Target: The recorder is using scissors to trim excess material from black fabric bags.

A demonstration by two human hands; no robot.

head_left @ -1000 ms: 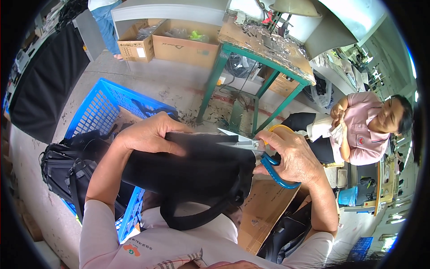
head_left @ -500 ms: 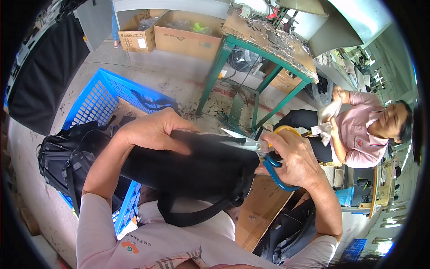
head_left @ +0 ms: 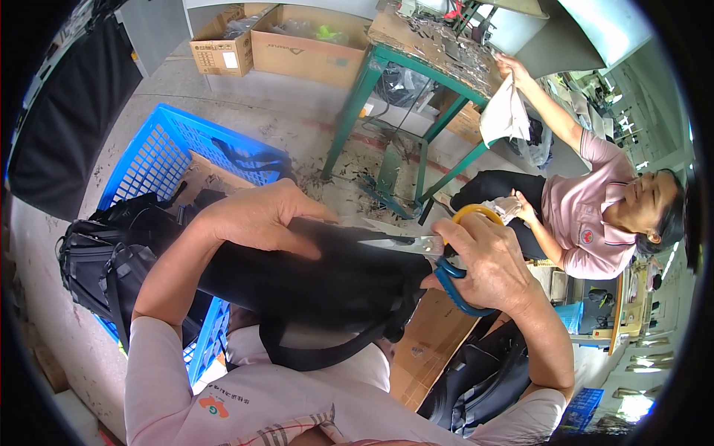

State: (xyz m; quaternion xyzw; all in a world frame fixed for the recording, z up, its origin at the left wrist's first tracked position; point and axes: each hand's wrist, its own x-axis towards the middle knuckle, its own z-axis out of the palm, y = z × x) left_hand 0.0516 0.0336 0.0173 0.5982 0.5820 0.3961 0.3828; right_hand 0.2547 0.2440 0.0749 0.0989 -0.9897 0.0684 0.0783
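Observation:
A black fabric bag with a wide loop strap lies across my lap. My left hand is closed on its upper edge, thumb on the near face and fingers hidden behind. In my right hand is a pair of scissors with one yellow and one blue handle loop. The scissors' blades point left, slightly parted, at the upper right edge of the bag. Whether fabric or thread lies between them, I cannot tell.
Left of me a blue plastic crate holds black bags. A cardboard box and more black bags are at my right. Ahead stands a green-legged table strewn with scraps. A co-worker sits at right with white cloth.
The co-worker has raised one arm toward the table, lifting white cloth away from the lap. My scissors' blades have dipped a little; my left hand keeps its grip on the bag.

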